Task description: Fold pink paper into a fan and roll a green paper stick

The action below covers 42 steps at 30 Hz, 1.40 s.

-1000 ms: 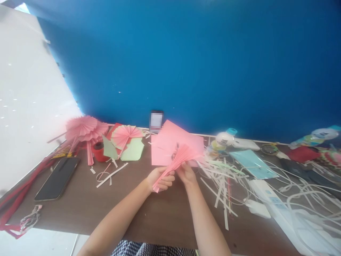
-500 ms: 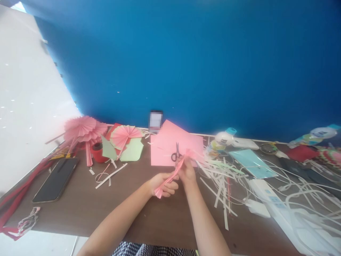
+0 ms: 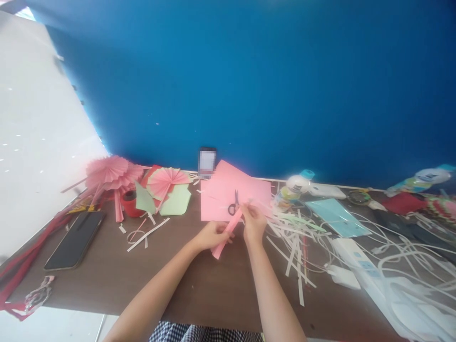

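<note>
A narrow folded strip of pink paper (image 3: pixel 228 234) slants between my two hands over the dark table. My left hand (image 3: pixel 213 236) pinches its lower part, fingers closed around the strip. At the upper end, my right hand (image 3: pixel 254 223) grips the same paper between thumb and fingers. Just beyond my hands, scissors (image 3: pixel 234 205) with dark handles lie on flat pink paper sheets (image 3: pixel 217 199). The far end of the strip is partly covered by my right fingers.
Pleated pink paper fans (image 3: pixel 112 172) and a red cup (image 3: pixel 131 205) stand at the back left, near a phone (image 3: pixel 75 240). Cut white paper strips (image 3: pixel 301 263) lie to the right, beside tangled cables and a white power strip (image 3: pixel 359 261). A blue wall (image 3: pixel 249 85) rises behind.
The pink paper now looks flatter and narrower, its lower end less fanned out. My left hand has shifted slightly up, its fingers now pinching the strip from its side.
</note>
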Each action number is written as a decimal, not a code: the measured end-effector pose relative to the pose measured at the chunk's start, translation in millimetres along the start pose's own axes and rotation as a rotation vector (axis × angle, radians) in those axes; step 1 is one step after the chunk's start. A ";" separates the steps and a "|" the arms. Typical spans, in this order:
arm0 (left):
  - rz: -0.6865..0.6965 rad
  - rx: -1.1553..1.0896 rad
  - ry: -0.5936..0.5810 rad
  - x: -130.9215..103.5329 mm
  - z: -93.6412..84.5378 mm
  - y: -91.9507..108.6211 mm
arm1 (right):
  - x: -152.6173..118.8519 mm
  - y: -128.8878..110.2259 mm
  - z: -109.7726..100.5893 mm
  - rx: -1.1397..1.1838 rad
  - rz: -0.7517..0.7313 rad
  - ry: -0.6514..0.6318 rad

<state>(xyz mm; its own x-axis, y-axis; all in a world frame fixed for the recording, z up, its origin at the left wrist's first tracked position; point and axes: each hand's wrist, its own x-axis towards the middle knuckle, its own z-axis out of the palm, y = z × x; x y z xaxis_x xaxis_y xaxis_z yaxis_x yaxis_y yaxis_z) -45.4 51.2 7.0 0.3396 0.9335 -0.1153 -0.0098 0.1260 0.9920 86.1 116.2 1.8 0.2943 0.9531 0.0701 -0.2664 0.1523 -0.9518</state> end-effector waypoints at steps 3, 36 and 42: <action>-0.024 -0.095 -0.079 1.3 0.7 -2.2 | 2.5 -0.7 -2.1 0.050 0.041 -0.010; -0.222 -0.327 -0.593 -7.3 -18.1 -1.1 | 19.6 -2.1 -21.5 0.079 0.048 0.109; -0.138 -0.371 -0.451 -2.9 -20.2 -6.3 | 18.0 -3.0 -20.8 0.054 0.171 -0.093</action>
<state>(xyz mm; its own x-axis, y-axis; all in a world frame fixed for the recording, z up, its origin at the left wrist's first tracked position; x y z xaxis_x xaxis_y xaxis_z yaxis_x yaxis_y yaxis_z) -65.3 54.4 0.0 0.7257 0.6760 -0.1279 -0.2377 0.4208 0.8754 111.3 127.4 -0.3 0.1549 0.9860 -0.0619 -0.3549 -0.0030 -0.9349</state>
